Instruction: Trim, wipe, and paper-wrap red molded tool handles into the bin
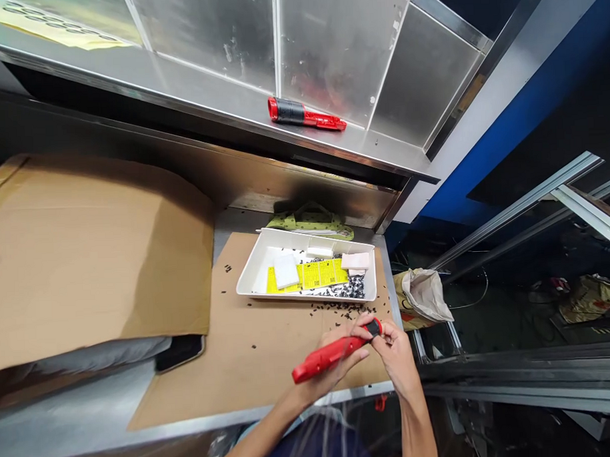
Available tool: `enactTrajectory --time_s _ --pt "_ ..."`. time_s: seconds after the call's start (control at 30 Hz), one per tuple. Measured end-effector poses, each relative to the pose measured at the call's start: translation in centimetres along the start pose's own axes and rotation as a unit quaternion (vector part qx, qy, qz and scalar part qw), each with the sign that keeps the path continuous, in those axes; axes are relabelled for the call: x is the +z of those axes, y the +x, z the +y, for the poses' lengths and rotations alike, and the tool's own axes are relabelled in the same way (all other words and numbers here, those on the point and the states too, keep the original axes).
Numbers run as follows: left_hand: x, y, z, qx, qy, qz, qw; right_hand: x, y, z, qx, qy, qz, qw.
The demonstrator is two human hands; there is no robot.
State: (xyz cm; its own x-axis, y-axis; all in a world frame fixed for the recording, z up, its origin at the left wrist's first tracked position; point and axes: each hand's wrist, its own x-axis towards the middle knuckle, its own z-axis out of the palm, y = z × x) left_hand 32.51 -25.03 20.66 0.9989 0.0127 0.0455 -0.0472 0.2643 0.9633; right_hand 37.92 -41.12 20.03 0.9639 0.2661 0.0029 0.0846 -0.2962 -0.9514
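Sheet cardboard (230, 364) covers much of a metal worktop (91, 412), whose bare near edge runs along the person's side. Over this edge, the left hand (340, 370) wraps round a red tool-shaped piece (322, 361), partly hidden by it, while the right hand (395, 352) pinches its black-banded end with the fingertips. The red piece is held above the cardboard, tilted, its black end towards the right hand.

Just beyond the hands, small black parts (345, 312) lie scattered in front of a white tray (307, 297). More black parts are heaped inside it, with a white block (286, 270), a pale block (355, 261) and a yellow label strip (310, 275); its print and square codes are too small to read. To the left, a large cardboard box (85, 243) takes up much of the worktop. On the right, off the worktop, stands an open sack (425, 297). Behind the tray sits a green patterned item (309, 222). Farther back, a metal ledge (200, 102) bears another red and black piece (306, 115), lying flat before grey wall panels (339, 47); dark rings rest on a yellow sheet (91, 42) at far left
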Motion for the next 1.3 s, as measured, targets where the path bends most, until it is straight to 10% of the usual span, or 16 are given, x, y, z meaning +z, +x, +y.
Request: enactTrajectory --time_s 0.47,1.3 --pt "-1.7 0.9 -1.6 -0.115 -0.281 0.01 0.953 0.2 -2.1 -1.6 0.011 0.02 0.065 0.998" --pt "-1.8 1.6 -1.4 -0.156 -0.306 -0.014 0.939 3.0 -2.3 0.5 -0.129 -0.16 0.089 0.975"
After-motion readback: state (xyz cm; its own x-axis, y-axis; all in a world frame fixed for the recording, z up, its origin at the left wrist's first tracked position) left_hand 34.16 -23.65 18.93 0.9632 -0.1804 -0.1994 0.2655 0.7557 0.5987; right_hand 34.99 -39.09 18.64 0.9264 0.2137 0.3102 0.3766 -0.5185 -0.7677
